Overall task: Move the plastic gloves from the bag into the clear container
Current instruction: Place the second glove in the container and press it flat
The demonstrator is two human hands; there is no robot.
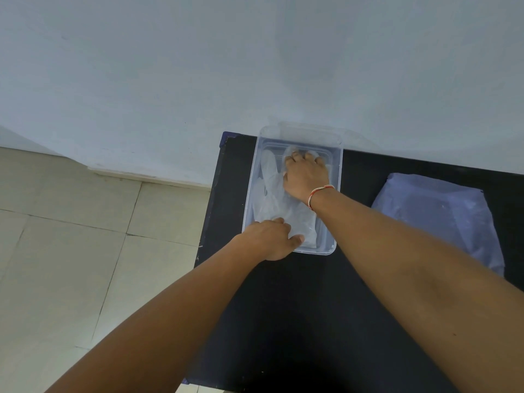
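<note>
- On the black table, against the pale wall, a clear container stands with its long side running away from the viewer.
- Thin translucent plastic gloves lie inside the container, spread over its floor; glove fingers show toward the far left of the box.
- Right hand is inside the container at its far end, palm down, with the fingers curled onto crumpled glove plastic; it presses or grips that plastic, though which of the two cannot be told.
- A red and white thread band circles the right wrist, just above the container's right wall.
- Left hand is at the container's near left corner, knuckles over the rim and thumb lying on the gloves inside; its fingers are bent downward, and whether they pinch the plastic or the rim cannot be told.
- A bluish translucent bag lies flat on the table to the right, well apart from the container, with neither hand touching it.
- Left of the table, pale floor tiles show below the wall's base.
</note>
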